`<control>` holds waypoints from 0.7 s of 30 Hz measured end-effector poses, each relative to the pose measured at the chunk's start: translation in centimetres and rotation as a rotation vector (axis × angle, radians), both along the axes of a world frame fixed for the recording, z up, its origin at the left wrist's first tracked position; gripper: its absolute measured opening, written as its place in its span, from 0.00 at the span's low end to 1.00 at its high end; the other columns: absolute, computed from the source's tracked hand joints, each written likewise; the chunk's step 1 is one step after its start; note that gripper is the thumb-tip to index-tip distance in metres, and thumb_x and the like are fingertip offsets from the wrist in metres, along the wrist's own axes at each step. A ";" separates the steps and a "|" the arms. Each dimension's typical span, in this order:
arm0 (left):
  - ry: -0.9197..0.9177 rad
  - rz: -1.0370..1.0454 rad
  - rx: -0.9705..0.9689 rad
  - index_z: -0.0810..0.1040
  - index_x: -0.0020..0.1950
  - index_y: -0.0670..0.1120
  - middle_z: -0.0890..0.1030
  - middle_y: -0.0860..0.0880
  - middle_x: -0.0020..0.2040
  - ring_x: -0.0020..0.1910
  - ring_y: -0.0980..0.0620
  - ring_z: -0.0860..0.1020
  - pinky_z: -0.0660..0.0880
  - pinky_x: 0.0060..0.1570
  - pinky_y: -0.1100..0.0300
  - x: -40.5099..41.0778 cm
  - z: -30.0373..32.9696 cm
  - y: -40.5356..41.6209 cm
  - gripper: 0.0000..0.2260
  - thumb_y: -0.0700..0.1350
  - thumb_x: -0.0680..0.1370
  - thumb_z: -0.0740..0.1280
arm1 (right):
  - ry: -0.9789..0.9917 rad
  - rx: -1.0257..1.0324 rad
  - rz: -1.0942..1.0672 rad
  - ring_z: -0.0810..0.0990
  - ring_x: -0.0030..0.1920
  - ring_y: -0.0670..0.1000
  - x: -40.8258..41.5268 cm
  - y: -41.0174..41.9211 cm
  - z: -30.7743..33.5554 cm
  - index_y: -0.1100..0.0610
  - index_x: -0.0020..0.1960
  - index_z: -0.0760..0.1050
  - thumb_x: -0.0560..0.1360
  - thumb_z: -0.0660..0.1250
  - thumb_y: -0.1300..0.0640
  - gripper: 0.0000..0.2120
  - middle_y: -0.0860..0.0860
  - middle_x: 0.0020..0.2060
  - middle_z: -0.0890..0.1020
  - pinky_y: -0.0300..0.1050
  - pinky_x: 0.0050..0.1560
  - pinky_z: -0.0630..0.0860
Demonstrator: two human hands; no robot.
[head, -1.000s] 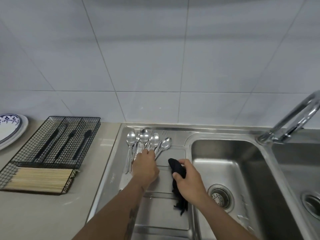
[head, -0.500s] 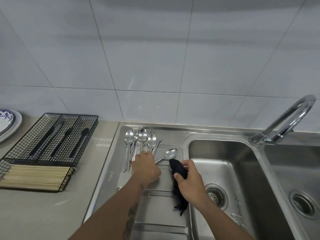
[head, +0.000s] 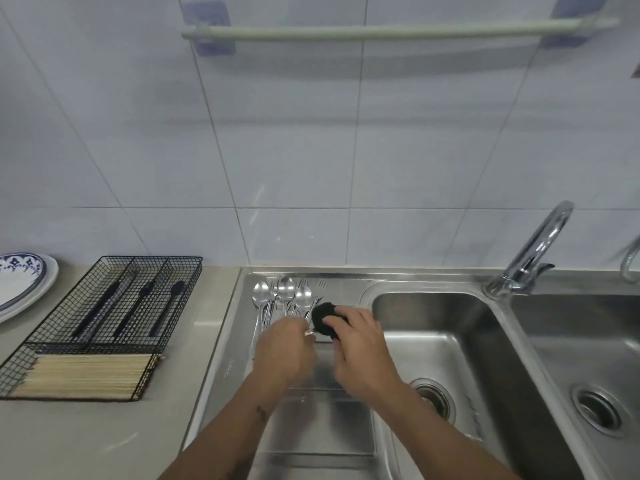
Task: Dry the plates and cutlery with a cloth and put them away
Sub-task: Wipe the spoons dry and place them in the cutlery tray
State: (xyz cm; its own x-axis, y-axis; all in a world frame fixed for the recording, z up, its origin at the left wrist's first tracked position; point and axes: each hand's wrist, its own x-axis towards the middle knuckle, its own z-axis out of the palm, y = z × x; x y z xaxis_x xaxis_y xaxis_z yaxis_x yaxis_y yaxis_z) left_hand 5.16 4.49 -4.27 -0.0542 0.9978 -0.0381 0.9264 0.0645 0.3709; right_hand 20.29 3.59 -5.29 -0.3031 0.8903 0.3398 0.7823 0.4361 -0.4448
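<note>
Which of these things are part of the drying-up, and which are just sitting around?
Part of the job: black cloth in the right hand; left hand; spoons and forks on the drainer; wire cutlery tray; plates.

Just there: tap, wall rail, chopsticks.

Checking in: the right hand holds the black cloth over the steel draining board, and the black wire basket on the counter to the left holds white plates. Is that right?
Not quite. In the head view the black wire basket holds black-handled utensils and pale wooden chopsticks, not plates; the blue-patterned white plates sit on the counter beside it. The right hand does hold the black cloth over the steel draining board.
</note>
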 end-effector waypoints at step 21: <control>-0.115 -0.136 -0.095 0.82 0.53 0.55 0.84 0.52 0.51 0.52 0.46 0.80 0.76 0.55 0.52 -8.9 7.0 -6.3 0.14 0.43 0.78 0.59 | 0.098 0.186 -0.211 0.68 0.59 0.53 -5.8 -4.4 6.1 0.58 0.67 0.74 0.69 0.61 0.69 0.26 0.49 0.65 0.75 0.44 0.64 0.68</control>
State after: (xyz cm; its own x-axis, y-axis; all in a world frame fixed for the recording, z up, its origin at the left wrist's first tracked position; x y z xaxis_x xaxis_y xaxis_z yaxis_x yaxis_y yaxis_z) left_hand -3.75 -1.85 2.74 0.0906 0.9872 -0.1309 0.8810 -0.0181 0.4728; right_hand 14.47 -0.77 0.85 -0.0755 0.8498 0.5216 0.8218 0.3493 -0.4501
